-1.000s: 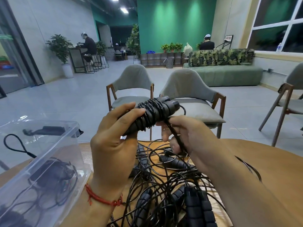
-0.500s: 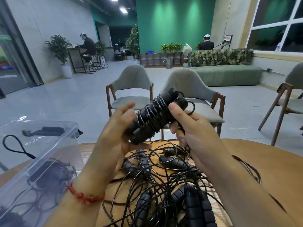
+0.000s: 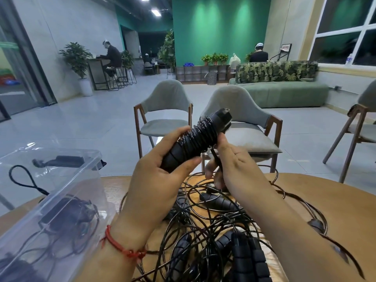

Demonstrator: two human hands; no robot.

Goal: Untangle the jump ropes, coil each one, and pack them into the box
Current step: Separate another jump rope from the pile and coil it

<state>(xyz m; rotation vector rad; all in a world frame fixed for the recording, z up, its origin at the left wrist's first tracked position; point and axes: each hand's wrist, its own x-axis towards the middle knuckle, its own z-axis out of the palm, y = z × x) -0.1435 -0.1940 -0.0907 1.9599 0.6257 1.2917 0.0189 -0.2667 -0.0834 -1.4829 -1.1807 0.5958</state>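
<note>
Your left hand grips the handle bundle by its lower end, fingers curled round it; the bundle's long axis runs from your left palm up and to the right, away from you, with the cap end free at the top; it's held in the air above the table, not resting on anything; your right hand sits just beside it on the right, thumb touching the wraps, fingers pinching the loose cord that drops from the bundle's right side; looks like the last turns of the coil, judging by how much is wound on; the pile of ropes lies tangled directly below both hands; the clear box is off to the left and lower, with coiled ropes already in it, so the left hand is nearer for the drop; where the cord ends is hidden by the right hand.
</note>
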